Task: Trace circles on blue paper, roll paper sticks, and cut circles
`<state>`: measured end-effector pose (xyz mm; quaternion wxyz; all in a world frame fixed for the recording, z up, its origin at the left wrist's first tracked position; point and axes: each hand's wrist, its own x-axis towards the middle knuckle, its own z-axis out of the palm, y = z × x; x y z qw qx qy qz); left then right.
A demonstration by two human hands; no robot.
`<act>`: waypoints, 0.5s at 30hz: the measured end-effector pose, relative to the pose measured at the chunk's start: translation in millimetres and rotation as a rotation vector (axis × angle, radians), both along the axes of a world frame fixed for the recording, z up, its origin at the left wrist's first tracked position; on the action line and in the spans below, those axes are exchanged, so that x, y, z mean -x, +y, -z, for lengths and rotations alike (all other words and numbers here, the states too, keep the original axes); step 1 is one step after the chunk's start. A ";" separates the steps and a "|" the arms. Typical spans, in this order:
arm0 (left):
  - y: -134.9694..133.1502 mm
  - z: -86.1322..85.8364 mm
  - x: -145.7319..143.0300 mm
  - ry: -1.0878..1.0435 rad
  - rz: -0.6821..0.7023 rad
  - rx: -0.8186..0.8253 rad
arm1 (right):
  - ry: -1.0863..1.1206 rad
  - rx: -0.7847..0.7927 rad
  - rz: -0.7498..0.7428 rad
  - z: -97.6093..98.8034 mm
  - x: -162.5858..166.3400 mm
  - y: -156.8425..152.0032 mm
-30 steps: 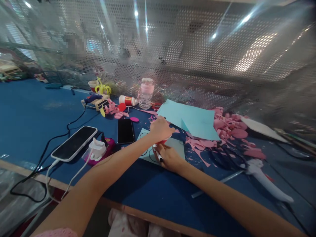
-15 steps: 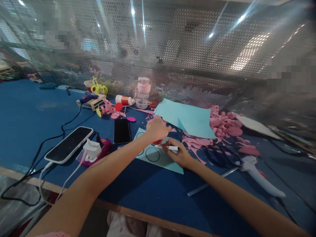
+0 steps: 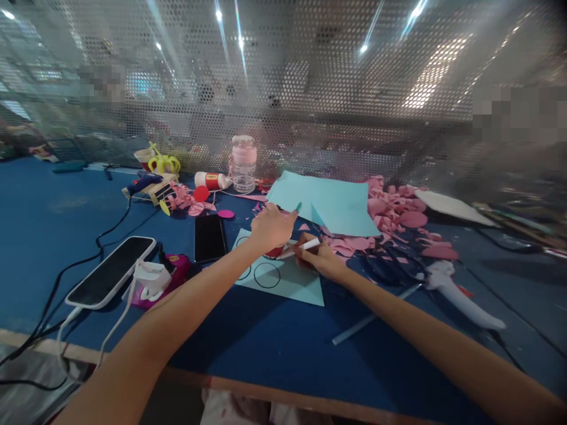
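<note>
My left hand [image 3: 272,227] presses down over a red paper cup [image 3: 275,252], its fingers around it and one finger sticking out to the right. The cup rests on a light blue sheet of paper [image 3: 301,289], which bears several drawn black circles. Closed round a white marker [image 3: 311,244], my right hand [image 3: 322,260] is just right of the cup. The marker's tip end is close to the cup's lower edge; whether it touches the paper I cannot tell.
Behind lie larger light blue sheets [image 3: 336,203] and pink paper scraps [image 3: 398,215]. A white glue gun [image 3: 463,298] and scissors [image 3: 390,265] are at right. Phones [image 3: 210,237] and a purple power adapter [image 3: 166,280] lie left. A bottle [image 3: 244,165] stands behind.
The marker's rear end has swung upward and its tilt is different, while my right hand stays beside the cup. My left hand remains on the cup. The whole view has shifted slightly.
</note>
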<state>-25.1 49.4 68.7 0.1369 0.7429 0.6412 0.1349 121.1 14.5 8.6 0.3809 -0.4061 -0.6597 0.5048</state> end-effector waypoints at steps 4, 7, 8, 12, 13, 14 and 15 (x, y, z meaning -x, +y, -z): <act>0.7 2.6 -0.6 0.030 0.028 -0.035 | 0.052 0.057 0.034 4.0 -2.6 10.4; 0.6 3.2 -0.9 0.034 0.015 -0.042 | 0.051 0.107 0.071 4.8 -2.7 17.3; 0.4 3.1 -1.0 0.035 0.014 -0.047 | 0.042 0.120 0.081 4.3 -2.4 19.0; 0.1 3.3 -1.5 0.034 0.010 -0.062 | 0.022 0.151 0.145 0.3 0.9 21.5; 0.2 3.6 -1.7 0.031 0.002 -0.061 | 0.026 0.155 0.168 -0.8 2.3 21.4; 0.5 4.1 -1.9 0.030 -0.007 -0.061 | 0.032 0.156 0.193 -1.8 3.9 21.4; 0.8 4.6 -2.1 0.034 -0.013 -0.065 | 0.037 0.156 0.217 -2.6 5.4 21.7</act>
